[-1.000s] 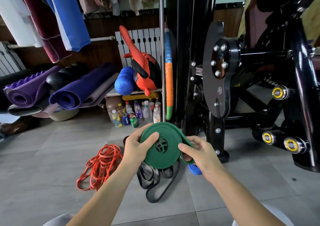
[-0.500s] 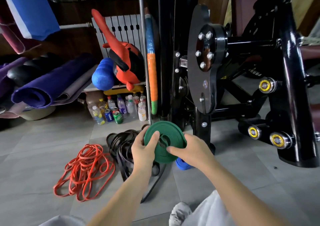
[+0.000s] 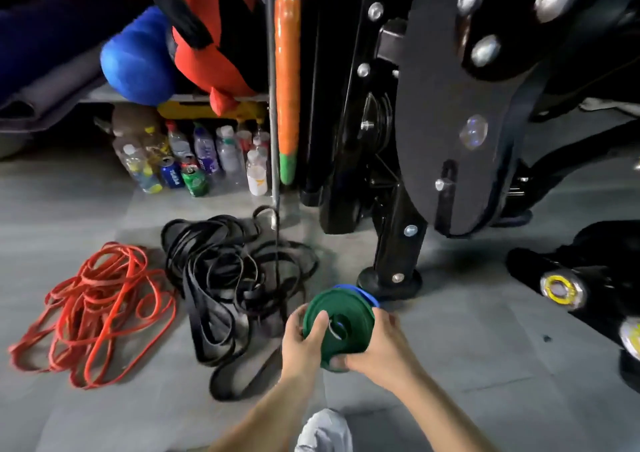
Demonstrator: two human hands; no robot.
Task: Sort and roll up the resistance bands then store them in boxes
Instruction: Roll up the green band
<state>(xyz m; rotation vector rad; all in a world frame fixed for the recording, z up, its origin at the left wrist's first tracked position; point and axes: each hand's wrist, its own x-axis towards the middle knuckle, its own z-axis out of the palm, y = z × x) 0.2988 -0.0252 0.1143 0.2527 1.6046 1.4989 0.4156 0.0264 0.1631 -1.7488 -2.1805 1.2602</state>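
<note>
On the gym floor [image 3: 485,365], beside a weight machine's foot [image 3: 389,280], the left hand [image 3: 304,344] and right hand [image 3: 377,347] keep their grip clamped on a green resistance band [image 3: 341,327]. It is now a tight disc, its loose tail of a second ago wound in. It sits low over a blue roll [image 3: 363,294]. Rolling looks done; black bands [image 3: 225,278] and red bands [image 3: 93,313] await.
</note>
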